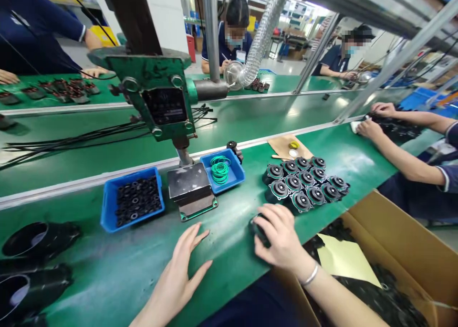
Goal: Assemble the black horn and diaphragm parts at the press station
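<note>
With its fingers wrapped round it, my right hand [277, 236] grips a black round part [258, 232] at the green bench top; the fingers cover most of the part. My left hand [184, 265] is stretched out over the bench, fingers apart and holding nothing. Ahead of it stands a dark metal press block [190, 181] on a base plate. Beyond my right hand, several black round housings [301, 200] with green rings sit in close rows. A blue tray [240, 176] holds green rubber rings [219, 170].
A green press head [157, 95] hangs over the block. Another blue tray [107, 212] holds small black rings. Large black cylinders [39, 241] lie at left. A cardboard box [404, 231] of black parts stands at lower right. Brown paper [286, 146] carries a small pot. Co-workers sit around.
</note>
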A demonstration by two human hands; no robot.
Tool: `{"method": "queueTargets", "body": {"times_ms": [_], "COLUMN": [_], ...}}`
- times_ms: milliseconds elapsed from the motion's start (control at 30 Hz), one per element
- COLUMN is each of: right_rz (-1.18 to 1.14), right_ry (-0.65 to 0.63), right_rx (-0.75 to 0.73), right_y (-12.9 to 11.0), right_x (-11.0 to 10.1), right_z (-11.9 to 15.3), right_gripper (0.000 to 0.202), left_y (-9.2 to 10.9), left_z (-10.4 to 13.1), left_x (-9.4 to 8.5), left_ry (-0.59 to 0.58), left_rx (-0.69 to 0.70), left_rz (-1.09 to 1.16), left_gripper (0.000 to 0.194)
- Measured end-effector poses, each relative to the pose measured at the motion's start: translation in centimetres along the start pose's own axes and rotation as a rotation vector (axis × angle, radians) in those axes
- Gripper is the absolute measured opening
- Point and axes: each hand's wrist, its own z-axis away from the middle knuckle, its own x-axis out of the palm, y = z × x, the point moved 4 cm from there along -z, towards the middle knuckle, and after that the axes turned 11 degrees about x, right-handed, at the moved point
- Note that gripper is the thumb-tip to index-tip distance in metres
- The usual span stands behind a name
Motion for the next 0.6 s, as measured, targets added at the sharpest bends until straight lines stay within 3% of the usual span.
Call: {"method": "queueTargets", "body": {"times_ms": [100,167,267,400,500,600], "right_rz": [0.264,0.373,0.434,0.253,0.062,-0.061], "right_ry": [0.132,0.171,0.227,0.282,0.124,-0.253], "right_rx": [0.142,0.192,0.201,0.140,0.084,0.115], "right_y": [4.5,5.8,5.0,2.7,3.0,5.1], "right_x": [-1.6,-1.7,-1.6,-3.3,-3.8,-0.9], "right_z": [0.6,0.6,0.0,-3.4,-9.2,-16.0], "right_gripper": [0.029,0.026,0.031,0.037,0.031,0.031], "left_y": [-0.1,0.0,0.2,0.3,0.3,0.3], "left_z": [-0.3,-0.4,-0.4,-0.3,-0.3,-0.3], "left_x": [0.1,0.2,0.1,0.1,0.1,0.1], "left_ry": [-0.005,0.003,0.013,0.012,0.009,0.011], "left_rx": [-0.014,-0.011,-0.013,-0.007,0.016,0.042], "left_rz": [0.003,0.004,0.010,-0.032,-0.072,-0.092], "left_gripper": [0.065,0.064,0.062,0.060,0.060,0.060]}}
